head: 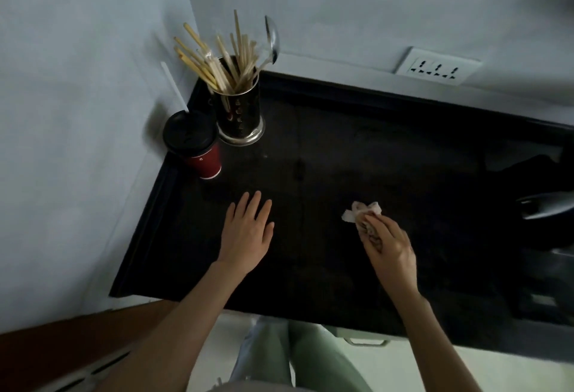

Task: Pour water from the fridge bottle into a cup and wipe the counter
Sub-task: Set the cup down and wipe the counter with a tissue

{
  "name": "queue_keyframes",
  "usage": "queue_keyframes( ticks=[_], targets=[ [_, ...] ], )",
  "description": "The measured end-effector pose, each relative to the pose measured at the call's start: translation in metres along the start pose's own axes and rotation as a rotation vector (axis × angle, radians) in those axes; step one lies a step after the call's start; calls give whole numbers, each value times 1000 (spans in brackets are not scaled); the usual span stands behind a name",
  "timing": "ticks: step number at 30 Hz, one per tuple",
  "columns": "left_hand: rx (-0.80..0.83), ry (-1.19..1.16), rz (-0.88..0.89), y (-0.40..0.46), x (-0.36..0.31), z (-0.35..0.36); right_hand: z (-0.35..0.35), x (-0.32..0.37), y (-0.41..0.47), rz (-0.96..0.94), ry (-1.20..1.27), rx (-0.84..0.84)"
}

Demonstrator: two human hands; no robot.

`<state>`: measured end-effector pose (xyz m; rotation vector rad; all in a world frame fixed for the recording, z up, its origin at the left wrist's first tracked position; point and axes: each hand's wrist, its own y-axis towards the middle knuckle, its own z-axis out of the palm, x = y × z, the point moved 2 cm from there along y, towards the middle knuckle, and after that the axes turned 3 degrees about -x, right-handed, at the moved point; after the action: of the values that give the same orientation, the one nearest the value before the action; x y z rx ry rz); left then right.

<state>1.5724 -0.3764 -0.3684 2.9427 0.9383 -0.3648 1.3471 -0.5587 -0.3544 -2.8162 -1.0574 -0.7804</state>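
**Crumpled tissue in your right hand, bare bench to its left**

Crumpled tissue (pixel 362 213) sits on the dark bench (pixel 357 155) at centre right of the frame, bunched under the fingers of your right hand (pixel 389 250), which is closed around it and pressing it down. Your left hand (pixel 248 231) lies open and flat on the bench at centre, fingers spread, holding nothing. The red cup (pixel 198 146) with its black lid stands at the upper left of the bench, touching or just beside the metal utensil holder (pixel 240 112) full of chopsticks. No bottle shows, so you look to be at the wiping step. The tissue points up and left from your right hand, and the unwiped stretch lies that way, between your two hands and on toward the cup. Your right hand is the one to sweep; lift your left clear first, or it blocks the stroke.
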Motion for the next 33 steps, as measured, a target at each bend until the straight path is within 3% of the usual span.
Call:
queue_keyframes(
  ticks=[9,16,24,33],
  targets=[
    [-99,1,196,-12,-76,-15,-67,-25,-41,75,-30,-206],
    [-95,3,387,-40,-172,-4,-128,-84,-115,158,-49,-360],
    [-66,-27,590,-93,-284,25,-188,-164,-239,422,-119,-438],
    [3,-30,905,-142,-403,59,-223,-205,-347,678,-162,-599]
  ],
)
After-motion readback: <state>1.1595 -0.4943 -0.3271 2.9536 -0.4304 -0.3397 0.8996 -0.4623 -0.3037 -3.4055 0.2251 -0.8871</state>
